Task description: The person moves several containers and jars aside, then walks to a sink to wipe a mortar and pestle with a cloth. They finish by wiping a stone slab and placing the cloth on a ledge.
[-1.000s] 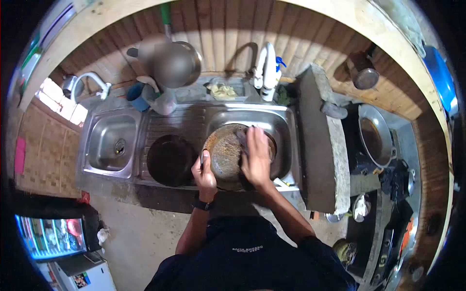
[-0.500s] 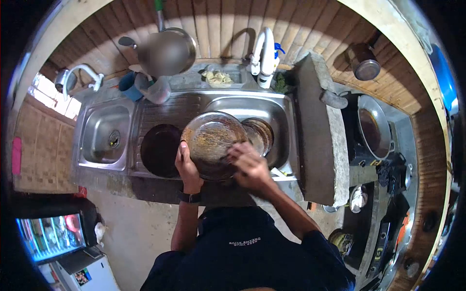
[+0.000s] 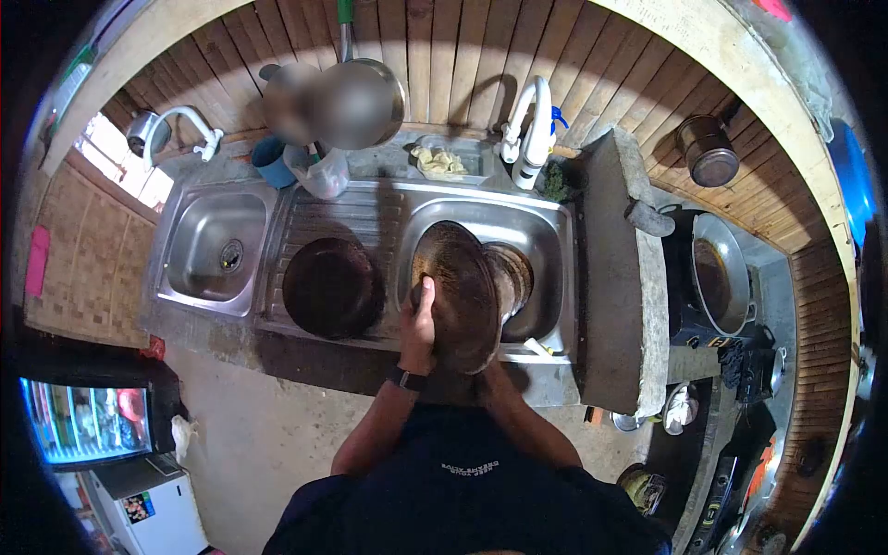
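A round metal pan (image 3: pixel 455 298), stained brown and black, is tipped steeply over the right sink basin. My left hand (image 3: pixel 421 319) is closed on its left side, with the thumb lying on the face turned toward me. My right hand goes behind the pan's lower right edge; only the right wrist (image 3: pixel 496 377) shows, and its fingers are hidden. Beyond the pan, another round, soot-marked metal piece (image 3: pixel 515 276) lies in the right basin (image 3: pixel 555 305). To the left, a dark round pan (image 3: pixel 331 289) rests on the ribbed drainboard (image 3: pixel 298 215).
A left basin (image 3: pixel 190 250), two white faucets (image 3: pixel 532 129), a blue cup (image 3: pixel 272 163) and a clear plastic container (image 3: pixel 324 176) surround the work area. A concrete divider (image 3: pixel 606 277) stands at right, before a stove with a wok (image 3: pixel 721 273). A small white object (image 3: pixel 538 348) lies on the sink's front edge.
The pan has turned from nearly face-up to steeply tilted and shifted right. My right hand, earlier on the pan's face, has moved behind it. The camera view has shifted slightly.
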A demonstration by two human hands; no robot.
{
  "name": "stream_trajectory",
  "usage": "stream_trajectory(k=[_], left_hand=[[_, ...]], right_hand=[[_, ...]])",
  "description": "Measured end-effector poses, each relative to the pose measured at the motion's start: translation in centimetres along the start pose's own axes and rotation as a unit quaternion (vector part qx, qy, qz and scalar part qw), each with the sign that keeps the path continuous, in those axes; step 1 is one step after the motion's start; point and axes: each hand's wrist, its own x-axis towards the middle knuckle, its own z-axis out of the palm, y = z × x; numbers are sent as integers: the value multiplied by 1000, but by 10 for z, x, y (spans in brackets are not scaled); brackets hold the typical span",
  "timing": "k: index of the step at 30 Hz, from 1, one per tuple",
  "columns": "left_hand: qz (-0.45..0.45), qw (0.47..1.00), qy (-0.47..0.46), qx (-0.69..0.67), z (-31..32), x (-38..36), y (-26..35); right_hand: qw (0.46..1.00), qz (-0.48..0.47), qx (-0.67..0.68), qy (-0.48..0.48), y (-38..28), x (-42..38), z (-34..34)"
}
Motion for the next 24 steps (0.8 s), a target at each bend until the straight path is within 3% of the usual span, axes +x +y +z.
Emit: stream_trajectory(k=[3,4,8,9,11,13,18,21,22,24], left_hand=[[48,994,-33,-94,-11,22,-22],[17,994,-43,-103,-10,17,-8],[95,987,-128,16,-11,2,-6],[120,984,-133,-8,-6,-2,-10],[145,982,-119,-27,1,-3,-13],[230,971,-63,9,3,7,-3],[296,954,-6,54,-19,38,-3],[324,943,28,71,-33,47,4],[282,957,29,59,-35,45,9],[288,949,44,121,-46,45,9]], right_hand=[[1000,9,-4,1,9,-4,-11],[1000,11,-4,0,7,-2,-13],[1000,24,-12,-15,-10,12,-22],[999,28,-14,-21,-14,16,-25],[999,39,-15,-32,-18,19,-30],[998,53,-19,-42,-16,15,-39],[992,90,-62,-66,-7,-6,-69],[987,78,-122,-73,-12,-11,-88],[987,64,-134,-62,-17,-10,-90],[989,26,-149,-8,-33,-14,-67]])
